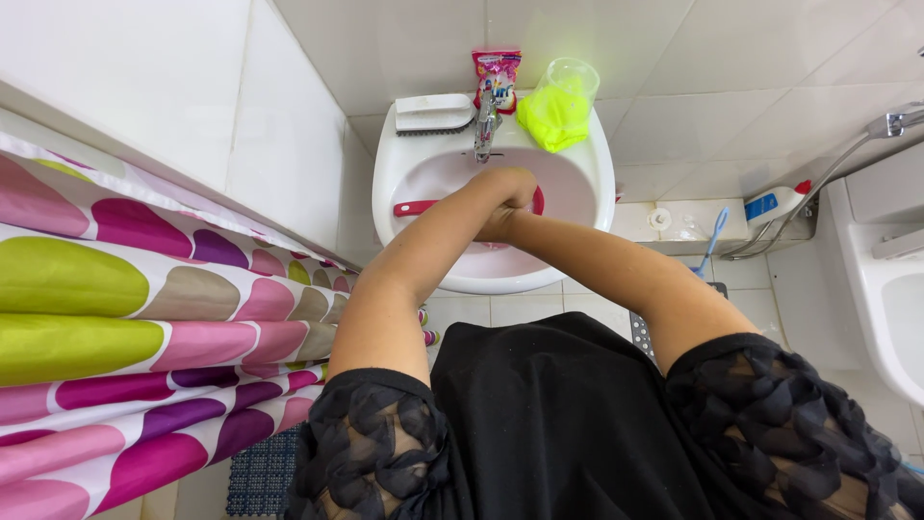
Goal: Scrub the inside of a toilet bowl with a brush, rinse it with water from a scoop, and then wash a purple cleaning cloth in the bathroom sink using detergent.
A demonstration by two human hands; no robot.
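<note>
Both of my hands meet inside the white sink (587, 246), just below the chrome tap (486, 125). My left hand (508, 186) lies on top with its fingers curled into a fist. My right hand (498, 227) sits under it and is mostly hidden. A red-handled utensil (414, 207) lies across the basin beneath my hands, its far end showing to the right of them. I cannot tell whether either hand grips it.
On the sink rim sit a white scrub brush (435, 113), a pink sachet (496, 67) and a clear cup with a neon yellow cloth (558, 108). A dotted shower curtain (125, 327) hangs left. A white bottle (775, 204), blue toothbrush (712, 239), shower hose (833, 178) and white fixture (890, 289) are right.
</note>
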